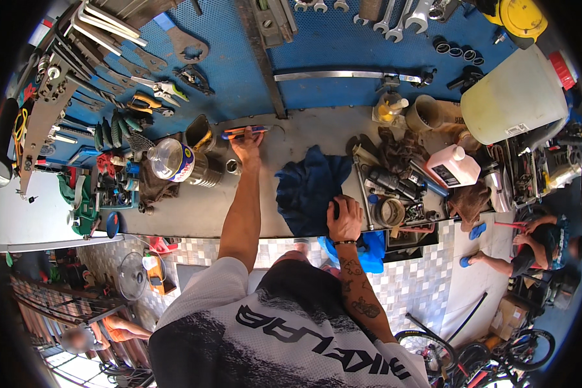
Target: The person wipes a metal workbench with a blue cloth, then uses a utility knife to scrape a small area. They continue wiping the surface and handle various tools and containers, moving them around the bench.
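Note:
At the back of the workbench (pixel 194 221), my left hand (pixel 246 150) reaches out with its fingers closed on a slim orange-and-blue tool (pixel 234 134), whose exact kind I cannot make out. A rumpled dark blue cloth (pixel 310 187) lies on the bench between my arms. Beside its near right corner, my right hand (pixel 346 220) is curled over a small black object, mostly hidden under the fingers. A small metal cup (pixel 233 167) and a clear plastic jar with a yellow-and-blue label (pixel 174 161) stand left of my left hand.
Hand tools hang on the blue pegboard (pixel 226 58). Right of the cloth are a pink-white bottle (pixel 454 165), a large pale jug (pixel 514 97) and loose parts. Another person (pixel 542 239) sits at the right; one more (pixel 90 339) is at lower left. Bicycles (pixel 472 362) stand lower right.

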Motion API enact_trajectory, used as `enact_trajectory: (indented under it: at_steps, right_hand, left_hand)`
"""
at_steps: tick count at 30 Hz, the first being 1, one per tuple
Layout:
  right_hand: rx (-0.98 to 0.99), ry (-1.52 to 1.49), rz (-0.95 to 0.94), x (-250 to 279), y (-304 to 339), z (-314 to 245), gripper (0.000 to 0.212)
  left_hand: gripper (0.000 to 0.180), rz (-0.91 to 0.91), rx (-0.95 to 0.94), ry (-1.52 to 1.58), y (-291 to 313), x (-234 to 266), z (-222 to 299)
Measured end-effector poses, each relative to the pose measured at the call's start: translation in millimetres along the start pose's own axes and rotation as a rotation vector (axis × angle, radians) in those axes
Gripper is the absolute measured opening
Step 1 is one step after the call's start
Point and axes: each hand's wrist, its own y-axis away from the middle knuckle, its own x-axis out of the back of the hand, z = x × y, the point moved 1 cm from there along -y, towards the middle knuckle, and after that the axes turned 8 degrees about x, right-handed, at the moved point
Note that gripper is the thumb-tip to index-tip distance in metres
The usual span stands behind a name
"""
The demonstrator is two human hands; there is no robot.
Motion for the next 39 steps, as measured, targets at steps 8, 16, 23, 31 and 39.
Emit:
enact_trajectory:
  at_steps: [8, 16, 23, 31, 39]
  right_hand:
    - [0.013, -0.009, 0.028, 1.3, -1.1, -0.6, 0.015]
    - [0.010, 0.011, 0.017, 1.0, -0.6, -0.3, 0.016]
    - [0.007, 0.005, 0.011, 1.1, -0.9, 0.1, 0.017]
    - [0.005, -0.001, 0.012, 0.6, -0.5, 0.2, 0.017]
    - [-0.002, 0.008, 0.025, 0.3, -0.1, 0.2, 0.016]
  left_hand:
    - [0.034, 0.003, 0.037, -0.078, -1.0, -3.2, 1.7]
    - [0.030, -0.057, 0.061, -0.125, -0.3, -11.4, 7.4]
    - [0.031, -0.069, 0.093, -0.126, -3.6, -9.5, 4.6]
    - [0.033, -0.151, 0.120, -0.144, -2.2, -8.6, 7.2]
    - [0.032, -0.168, 0.130, -0.252, -3.4, -15.1, 17.7]
